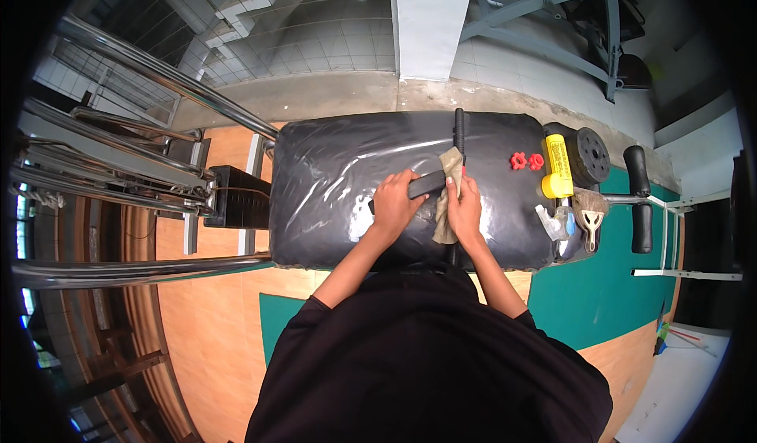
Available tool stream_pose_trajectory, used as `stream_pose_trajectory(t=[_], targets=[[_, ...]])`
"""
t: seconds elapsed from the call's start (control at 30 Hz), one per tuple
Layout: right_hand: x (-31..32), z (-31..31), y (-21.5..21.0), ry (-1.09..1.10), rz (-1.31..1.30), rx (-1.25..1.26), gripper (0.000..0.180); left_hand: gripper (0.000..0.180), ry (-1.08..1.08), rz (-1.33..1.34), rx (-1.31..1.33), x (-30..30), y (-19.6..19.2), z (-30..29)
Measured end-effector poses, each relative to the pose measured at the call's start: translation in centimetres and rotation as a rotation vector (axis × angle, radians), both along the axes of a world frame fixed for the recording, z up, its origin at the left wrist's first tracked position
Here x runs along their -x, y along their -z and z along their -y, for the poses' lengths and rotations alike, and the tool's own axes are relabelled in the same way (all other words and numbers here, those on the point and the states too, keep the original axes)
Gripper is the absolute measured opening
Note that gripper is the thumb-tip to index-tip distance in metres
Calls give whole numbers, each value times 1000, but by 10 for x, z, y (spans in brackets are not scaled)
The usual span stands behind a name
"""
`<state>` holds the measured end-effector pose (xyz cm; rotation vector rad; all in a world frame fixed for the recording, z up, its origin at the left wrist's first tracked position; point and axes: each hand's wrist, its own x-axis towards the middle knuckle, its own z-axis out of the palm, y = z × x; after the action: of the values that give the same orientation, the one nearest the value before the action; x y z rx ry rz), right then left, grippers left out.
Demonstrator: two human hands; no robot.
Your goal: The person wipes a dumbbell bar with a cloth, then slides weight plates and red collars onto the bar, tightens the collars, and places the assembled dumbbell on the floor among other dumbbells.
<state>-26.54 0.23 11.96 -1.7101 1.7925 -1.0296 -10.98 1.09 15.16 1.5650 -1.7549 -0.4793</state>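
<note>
My left hand (393,206) is closed round a short, black, bar-shaped piece (426,184), whose kind I cannot make out. In my right hand (465,210) is a crumpled beige cloth (450,164), pressed against the right end of that piece. Both hands are just above a padded bench (339,147) wrapped in shiny black plastic. Beneath the cloth and right hand, a black rod with a ridged end (459,126) lies across the bench, its middle hidden.
Two red star-shaped nuts (527,161) lie right of my hands. Beyond them are a yellow bottle (557,159), a black weight plate (593,155), a clear plastic bottle (556,224) and a pale scraper (590,221). Chrome rails (158,272) border the left; foam rollers (642,226) stand right.
</note>
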Motion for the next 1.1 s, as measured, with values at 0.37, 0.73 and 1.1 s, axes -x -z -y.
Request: stream_pose_trajectory(t=[0.37,0.73,1.1], targets=[[-10,13,-8,-27,2,15,32,38,42,35,-5,8,5,7],[-17,17,-16,-133,-24,27,29,39,-20,59,-23,11,6,9],[-3,38,-6,-118,40,89,31,48,126,-174,68,-48,18,-16]])
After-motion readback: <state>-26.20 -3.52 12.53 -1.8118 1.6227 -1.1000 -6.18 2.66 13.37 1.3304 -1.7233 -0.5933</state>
